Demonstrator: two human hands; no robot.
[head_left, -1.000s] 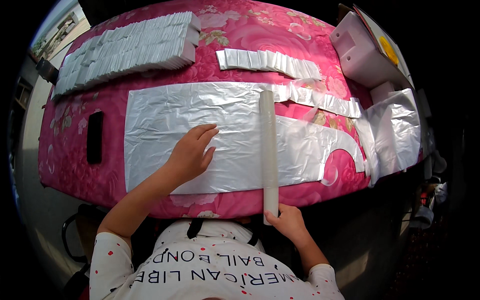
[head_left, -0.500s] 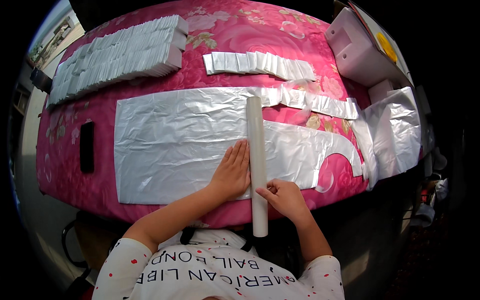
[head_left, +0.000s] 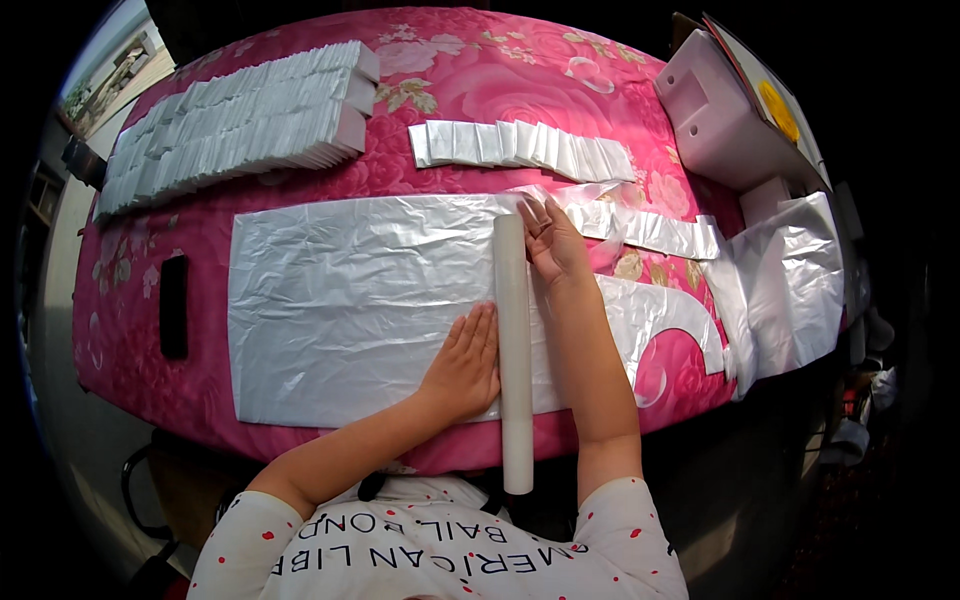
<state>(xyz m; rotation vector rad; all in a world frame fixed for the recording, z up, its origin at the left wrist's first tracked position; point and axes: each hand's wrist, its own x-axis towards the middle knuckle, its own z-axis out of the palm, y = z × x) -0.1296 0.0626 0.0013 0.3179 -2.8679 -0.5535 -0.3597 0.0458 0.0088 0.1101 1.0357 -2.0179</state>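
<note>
A white plastic carrier bag point(head_left: 350, 310) lies flat and creased, its two handle strips pointing right. A pale smooth tube point(head_left: 514, 350) rests lengthwise across it, the near end jutting over the table edge. My left hand point(head_left: 462, 365) lies flat on the bag with fingers stretched out, its edge against the tube's left side. By the tube's far end, my right hand point(head_left: 553, 242) has its fingers extended and slightly apart at the bag's upper edge, where the far handle begins. Its forearm covers part of the bag right of the tube.
Folded white packets point(head_left: 520, 147) lie in a row beyond the bag. Tall stacks of them point(head_left: 240, 125) fill the far left. A black oblong object point(head_left: 173, 307) lies at left. On the right are loose plastic bags point(head_left: 785, 290) and a white foam box point(head_left: 725, 115). Pink floral cloth point(head_left: 460, 455) covers the table.
My right hand has let go of the tube's near part and moved away from me to its far end, opening its fingers. My left hand stays flat beside the tube. The view has tilted slightly.
</note>
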